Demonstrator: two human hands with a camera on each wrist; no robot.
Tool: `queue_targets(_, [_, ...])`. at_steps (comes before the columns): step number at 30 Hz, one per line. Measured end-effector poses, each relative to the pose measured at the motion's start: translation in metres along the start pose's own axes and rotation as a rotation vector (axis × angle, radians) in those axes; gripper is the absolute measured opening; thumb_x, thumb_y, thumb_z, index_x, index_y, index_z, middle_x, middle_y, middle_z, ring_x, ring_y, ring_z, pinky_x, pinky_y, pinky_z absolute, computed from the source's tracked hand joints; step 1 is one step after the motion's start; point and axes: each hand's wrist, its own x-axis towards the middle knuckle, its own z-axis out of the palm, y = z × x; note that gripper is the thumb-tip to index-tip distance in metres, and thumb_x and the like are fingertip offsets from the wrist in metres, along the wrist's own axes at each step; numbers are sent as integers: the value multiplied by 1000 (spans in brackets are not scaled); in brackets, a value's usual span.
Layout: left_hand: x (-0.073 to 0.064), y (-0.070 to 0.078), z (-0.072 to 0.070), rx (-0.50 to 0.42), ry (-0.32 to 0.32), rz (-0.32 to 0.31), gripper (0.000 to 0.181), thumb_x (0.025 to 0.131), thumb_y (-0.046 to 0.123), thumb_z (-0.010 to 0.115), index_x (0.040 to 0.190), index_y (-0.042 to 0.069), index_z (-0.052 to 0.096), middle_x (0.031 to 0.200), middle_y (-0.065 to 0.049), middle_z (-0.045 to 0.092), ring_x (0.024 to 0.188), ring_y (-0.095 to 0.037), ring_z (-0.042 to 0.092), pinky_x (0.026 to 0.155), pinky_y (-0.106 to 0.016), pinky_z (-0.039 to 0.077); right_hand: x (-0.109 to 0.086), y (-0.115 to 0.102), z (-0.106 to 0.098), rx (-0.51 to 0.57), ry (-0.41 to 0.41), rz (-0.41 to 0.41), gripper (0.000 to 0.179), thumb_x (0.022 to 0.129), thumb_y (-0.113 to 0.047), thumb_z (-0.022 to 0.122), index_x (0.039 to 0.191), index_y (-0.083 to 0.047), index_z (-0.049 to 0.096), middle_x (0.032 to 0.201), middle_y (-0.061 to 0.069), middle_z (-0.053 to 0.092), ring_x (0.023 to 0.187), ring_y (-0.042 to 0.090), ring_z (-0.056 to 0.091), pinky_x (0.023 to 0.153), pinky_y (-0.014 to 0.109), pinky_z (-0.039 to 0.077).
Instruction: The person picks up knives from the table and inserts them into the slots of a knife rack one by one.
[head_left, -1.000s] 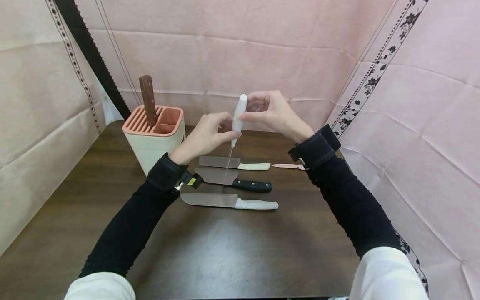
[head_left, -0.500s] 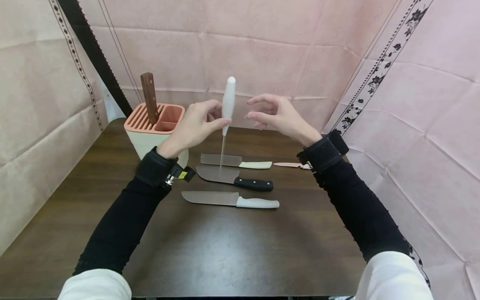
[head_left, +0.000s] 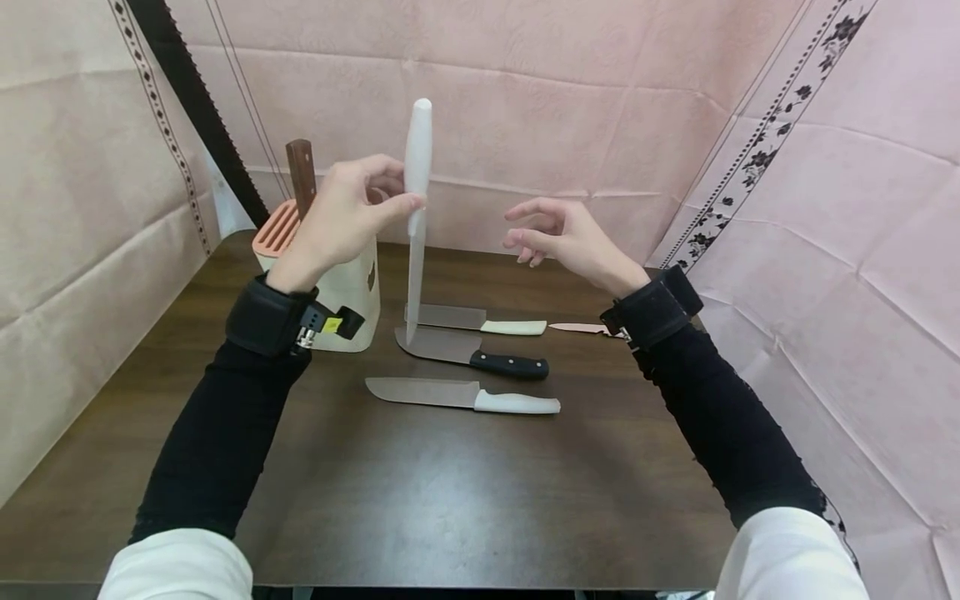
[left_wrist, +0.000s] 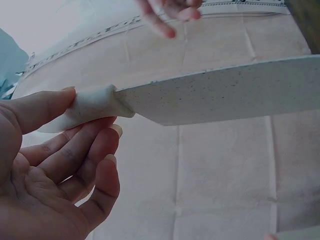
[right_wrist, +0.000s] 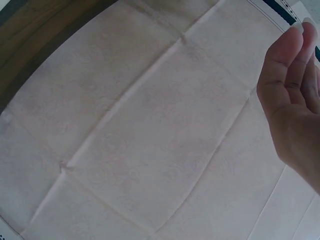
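My left hand (head_left: 348, 208) pinches the white handle of a kitchen knife (head_left: 419, 158) between thumb and fingers. The knife stands upright in the air, handle on top and blade pointing down. In the left wrist view its broad speckled blade (left_wrist: 220, 92) stretches to the right from the handle. Apart from it, my right hand (head_left: 573, 237) hovers over the back of the table with loosely bent fingers and nothing in them. Just behind the left hand is a pale knife block (head_left: 348, 304) with an orange slotted top, partly covered by that hand. A brown-handled knife (head_left: 302, 171) sticks up from it.
Lying on the wooden table (head_left: 450, 500) are a white-handled knife (head_left: 517, 403), a black-handled knife (head_left: 510, 365), a pale-handled cleaver (head_left: 513, 327) and a small pinkish knife (head_left: 577, 327), its handle hidden by the right wrist. Pink cloth (head_left: 525, 108) hangs behind.
The right hand has let go of the knife handle and drawn away to the right. My left hand has raised the knife and carried it left, towards the knife block.
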Motion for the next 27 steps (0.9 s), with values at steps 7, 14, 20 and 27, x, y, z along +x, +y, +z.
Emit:
queue_targets(7, [-6,0,-20,-40,26,-43,34,90,25,68,118,7,65,106,-12,71,81,-7,64,77,-21,45,1,4,2,24,-2,6,33,95,-11,60,126,-3,57,103,21,71,73,16,66,70,30,56])
queue_targets(14, [-6,-1,-40,-104,81,-69,35,88,25,70,119,8,66,98,8,71,84,-7,65,84,-20,45,2,3,4,25,-9,23,31,96,-9,57,126,-1,57,101,18,72,72,16,66,69,30,56])
queue_targets(20, [-4,2,-56,-179,147,-66,33,87,17,72,118,7,66,87,16,70,76,-5,64,79,-20,43,1,4,5,7,-16,32,31,96,-10,58,126,-1,57,101,17,72,73,19,65,68,29,56])
queue_targets(27, [-4,6,-73,-200,220,-28,31,86,13,72,116,6,67,85,17,70,78,-5,64,77,-19,44,2,8,5,1,-16,42,30,96,-10,58,124,-1,58,96,9,74,74,25,65,68,28,56])
